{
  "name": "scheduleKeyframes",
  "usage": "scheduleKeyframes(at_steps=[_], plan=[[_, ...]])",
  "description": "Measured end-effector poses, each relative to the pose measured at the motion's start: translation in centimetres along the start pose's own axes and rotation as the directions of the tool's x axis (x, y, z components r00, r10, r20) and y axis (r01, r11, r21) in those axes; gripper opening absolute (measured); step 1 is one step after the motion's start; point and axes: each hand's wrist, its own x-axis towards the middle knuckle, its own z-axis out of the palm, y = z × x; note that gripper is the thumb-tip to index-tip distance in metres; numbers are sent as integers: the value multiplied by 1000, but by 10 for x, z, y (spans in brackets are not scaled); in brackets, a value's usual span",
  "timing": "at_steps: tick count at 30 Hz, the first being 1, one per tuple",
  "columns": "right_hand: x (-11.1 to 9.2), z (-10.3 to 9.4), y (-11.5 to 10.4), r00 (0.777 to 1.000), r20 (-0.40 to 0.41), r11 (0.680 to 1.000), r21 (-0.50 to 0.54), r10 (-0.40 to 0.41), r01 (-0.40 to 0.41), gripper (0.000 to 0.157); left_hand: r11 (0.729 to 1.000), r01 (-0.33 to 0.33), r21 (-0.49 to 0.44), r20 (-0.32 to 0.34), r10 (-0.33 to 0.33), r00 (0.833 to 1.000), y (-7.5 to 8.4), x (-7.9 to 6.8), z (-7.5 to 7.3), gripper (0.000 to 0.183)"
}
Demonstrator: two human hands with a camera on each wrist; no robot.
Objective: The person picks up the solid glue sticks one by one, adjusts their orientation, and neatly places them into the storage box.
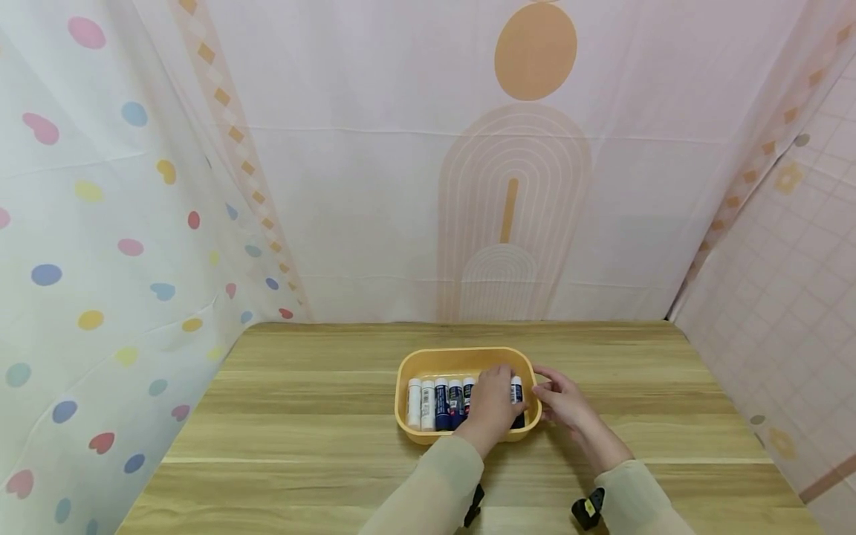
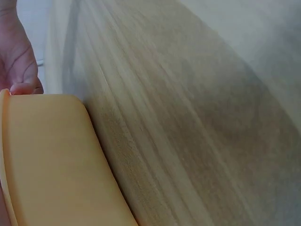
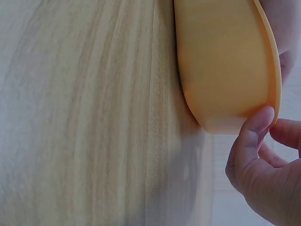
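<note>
A yellow-orange plastic bin stands on the table with a row of upright-looking glue sticks, white-capped, several with navy labels. Two at the left end show white sides. My left hand reaches over the front rim into the bin, its fingers down among the sticks toward the right; its fingertips and whatever they touch are hidden. At the bin's right end, my right hand pinches the rim. The right wrist view shows that thumb and fingers on either side of the rim of the bin.
The wood-grain table extends on both sides of the bin. A patterned cloth hangs behind it, with a dotted cloth at the left and a checked one at the right.
</note>
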Motion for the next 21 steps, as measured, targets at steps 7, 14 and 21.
scheduleKeyframes(at_steps=[7, 14, 21], plan=[[0, 3, -1, 1000, 0, 1000, 0, 4, -4, 46, 991, 23, 129, 63, -31, 998, 0, 1, -2, 45], [2, 2, 0, 1000, 3, 1000, -3, -3, 3, 46, 988, 22, 151, 83, -35, 996, 1, 0, -4, 44], [2, 2, 2, 1000, -3, 1000, 1, -4, 4, 46, 996, 2, 84, 57, -6, 998, -3, -2, -12, 36]])
